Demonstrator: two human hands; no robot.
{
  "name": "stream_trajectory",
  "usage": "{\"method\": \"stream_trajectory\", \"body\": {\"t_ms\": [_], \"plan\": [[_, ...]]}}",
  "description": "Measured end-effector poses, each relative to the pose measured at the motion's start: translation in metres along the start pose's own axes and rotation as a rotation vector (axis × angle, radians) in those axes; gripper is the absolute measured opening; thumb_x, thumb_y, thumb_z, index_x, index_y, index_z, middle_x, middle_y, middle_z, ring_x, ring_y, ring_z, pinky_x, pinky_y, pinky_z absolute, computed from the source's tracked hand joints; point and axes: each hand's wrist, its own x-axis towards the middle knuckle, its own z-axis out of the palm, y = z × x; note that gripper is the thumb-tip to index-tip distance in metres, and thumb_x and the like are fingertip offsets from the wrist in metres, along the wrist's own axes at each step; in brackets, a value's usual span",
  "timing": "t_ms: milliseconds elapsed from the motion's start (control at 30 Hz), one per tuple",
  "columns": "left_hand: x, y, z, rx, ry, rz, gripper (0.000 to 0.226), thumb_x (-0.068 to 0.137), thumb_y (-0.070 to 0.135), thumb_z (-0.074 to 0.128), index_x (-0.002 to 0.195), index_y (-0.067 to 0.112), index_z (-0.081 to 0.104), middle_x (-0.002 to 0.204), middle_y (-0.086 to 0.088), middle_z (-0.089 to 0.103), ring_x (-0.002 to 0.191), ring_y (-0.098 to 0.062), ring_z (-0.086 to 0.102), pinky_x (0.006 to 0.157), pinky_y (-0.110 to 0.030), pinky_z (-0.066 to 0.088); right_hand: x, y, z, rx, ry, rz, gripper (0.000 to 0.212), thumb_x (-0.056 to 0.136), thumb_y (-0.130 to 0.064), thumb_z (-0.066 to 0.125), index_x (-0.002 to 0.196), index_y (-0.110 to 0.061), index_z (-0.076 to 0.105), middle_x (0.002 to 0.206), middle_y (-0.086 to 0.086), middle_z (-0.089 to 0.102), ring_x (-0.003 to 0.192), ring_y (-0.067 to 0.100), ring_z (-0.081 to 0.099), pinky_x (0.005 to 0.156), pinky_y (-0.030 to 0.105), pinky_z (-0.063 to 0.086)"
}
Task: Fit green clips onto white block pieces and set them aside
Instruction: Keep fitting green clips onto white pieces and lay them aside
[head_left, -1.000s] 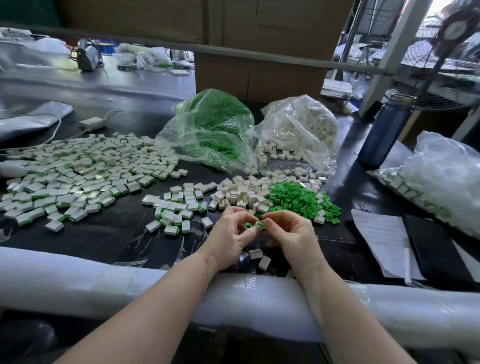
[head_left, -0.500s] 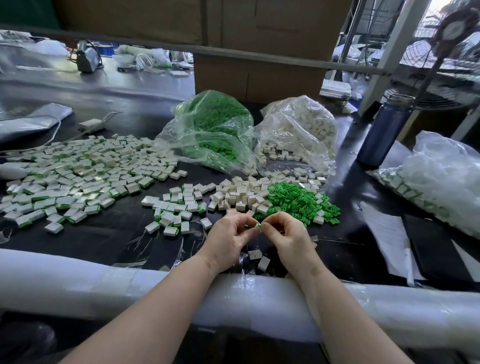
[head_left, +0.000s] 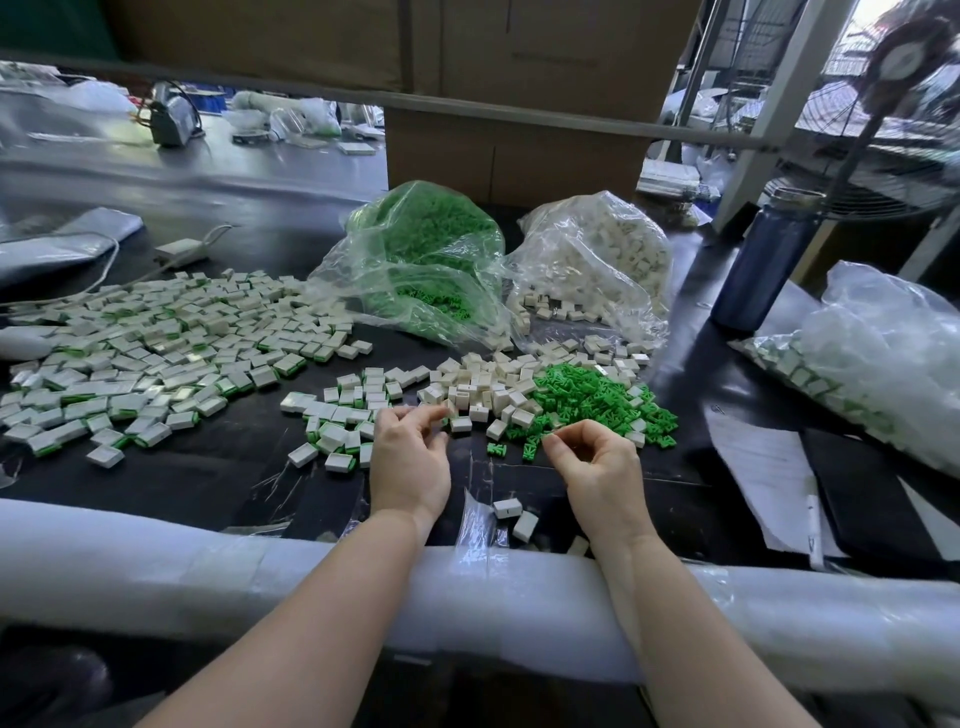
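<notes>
Glossy black table (head_left: 218, 467); crinkly clear plastic bags (head_left: 597, 260); matt cardboard box (head_left: 519, 150).

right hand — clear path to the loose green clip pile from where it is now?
Probably yes. The right hand sits at the near edge of the loose green clip pile, fingertips almost touching the nearest clips, with only bare black table around it. The left hand is off to the side, by the white blocks.

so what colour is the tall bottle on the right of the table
Dark blue bottle with a silver cap, head view.
</notes>
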Motion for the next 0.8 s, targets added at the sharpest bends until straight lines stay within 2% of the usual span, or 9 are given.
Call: {"method": "stream_trajectory", "body": {"t_ms": [67,167,267,367,433,533,667,733,800], "plan": [[0.0,-0.002,0.001,0.081,-0.019,-0.004,0.03,0.088,0.002,0.057,0.117,0.007,0.062,0.122,-0.01,0.043,0.1,-0.012,0.043,0.083,-0.001,0.022,0.001,0.001,0.0,-0.014,0.03,0.003,0.018,0.084,-0.013,0.067,0.067,-0.018,0.062,0.062,-0.005,0.058,0.056,0.004,0.048,0.052,0.009,0.038],[0.001,-0.003,0.004,0.166,-0.082,-0.038,0.037,0.09,0.006,0.055,0.126,-0.001,0.053,0.131,-0.012,0.036,0.12,-0.023,0.038,0.096,-0.013,0.025,0.001,0.001,0.0,-0.03,0.047,0.001,0.018,0.084,-0.013,0.067,0.068,-0.017,0.062,0.062,-0.004,0.058,0.058,0.006,0.049,0.053,0.009,0.039],[-0.001,0.0,0.005,0.268,-0.137,-0.04,0.038,0.091,0.013,0.054,0.127,0.0,0.051,0.135,-0.012,0.03,0.127,-0.026,0.028,0.105,-0.023,0.023,0.002,0.002,0.0,-0.067,0.035,0.008,0.012,0.085,-0.015,0.067,0.073,-0.014,0.064,0.068,-0.002,0.06,0.064,0.01,0.052,0.058,0.012,0.041],[-0.004,0.002,0.006,0.373,-0.169,0.008,0.042,0.093,0.018,0.051,0.134,0.01,0.046,0.14,-0.01,0.022,0.132,-0.026,0.019,0.111,-0.028,0.02,0.002,0.002,0.001,-0.165,0.01,-0.005,0.008,0.086,-0.014,0.065,0.078,-0.014,0.064,0.079,0.001,0.061,0.074,0.015,0.054,0.07,0.025,0.046],[-0.005,0.001,0.008,0.464,-0.205,0.055,0.048,0.095,0.024,0.047,0.141,0.017,0.037,0.144,-0.008,0.016,0.135,-0.025,0.013,0.114,-0.033,0.015,0.001,0.001,0.003,-0.254,-0.035,-0.052,0.007,0.088,-0.011,0.062,0.087,-0.015,0.067,0.091,-0.001,0.056,0.085,0.015,0.052,0.08,0.028,0.045],[-0.004,0.0,0.01,0.574,-0.278,0.104,0.049,0.097,0.032,0.04,0.144,0.023,0.03,0.149,-0.005,0.008,0.139,-0.025,0.004,0.116,-0.036,0.004,-0.001,0.001,0.009,-0.453,-0.151,-0.157,0.025,0.091,-0.017,0.058,0.114,-0.024,0.066,0.106,-0.007,0.044,0.106,0.014,0.043,0.097,0.027,0.034],[-0.003,-0.002,0.011,0.567,-0.295,0.142,0.044,0.096,0.033,0.042,0.139,0.026,0.04,0.149,-0.004,0.014,0.139,-0.024,0.006,0.117,-0.035,0.007,-0.001,0.001,0.014,-0.72,-0.288,-0.201,0.036,0.095,-0.035,0.048,0.128,-0.047,0.049,0.132,-0.007,0.035,0.121,0.015,0.028,0.094,0.029,0.018],[-0.003,-0.003,0.011,0.505,-0.268,0.14,0.04,0.095,0.032,0.045,0.134,0.025,0.048,0.146,-0.003,0.024,0.136,-0.022,0.013,0.115,-0.032,0.011,0.0,0.002,0.016,-0.764,-0.306,-0.197,0.034,0.094,-0.04,0.047,0.128,-0.048,0.05,0.138,-0.007,0.032,0.123,0.016,0.024,0.091,0.029,0.016],[-0.003,-0.003,0.01,0.45,-0.24,0.139,0.034,0.094,0.029,0.049,0.126,0.022,0.056,0.139,-0.003,0.033,0.132,-0.022,0.02,0.112,-0.031,0.016,-0.001,0.001,0.016,-0.745,-0.271,-0.207,0.03,0.093,-0.04,0.05,0.121,-0.044,0.058,0.136,-0.008,0.035,0.121,0.015,0.026,0.088,0.027,0.015]]}}
